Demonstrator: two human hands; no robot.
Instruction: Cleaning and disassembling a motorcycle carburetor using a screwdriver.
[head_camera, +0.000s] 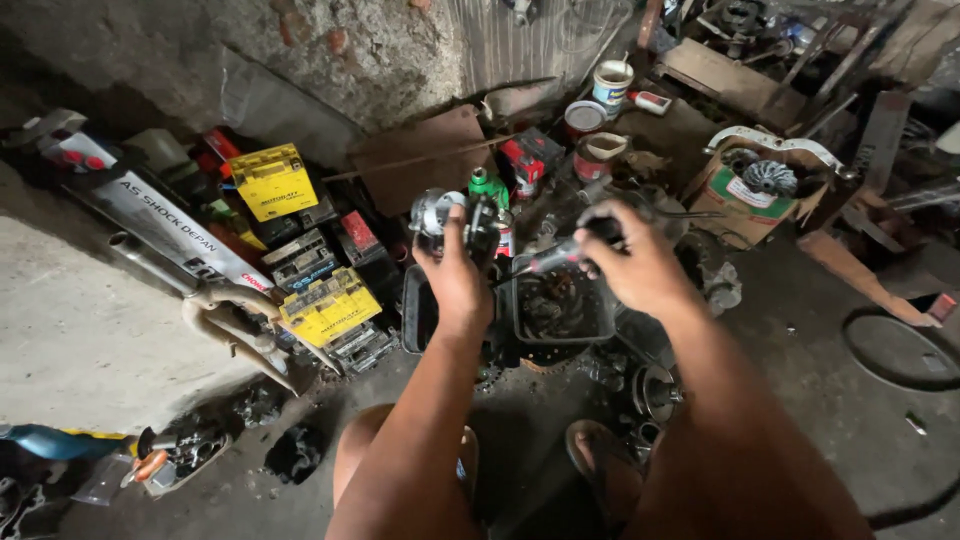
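Note:
My left hand (455, 275) is raised over the floor and grips a small round metal engine part (440, 212) with a shiny silver face and a dark body. My right hand (635, 262) is closed around the dark handle of a screwdriver (560, 256), whose shaft points left toward the part. Below both hands sits a black plastic tray (600, 332) with greasy chain and gear pieces in it. My bare knees and sandalled feet show at the bottom of the view.
Several old batteries, two of them yellow (272, 180), lie stacked at the left beside a chrome exhaust pipe (215, 310). Paint tins (612, 84), a green bottle (487, 186) and a cardboard box holding a finned metal disc (768, 178) stand at the back. A rubber ring (900, 350) lies at the right.

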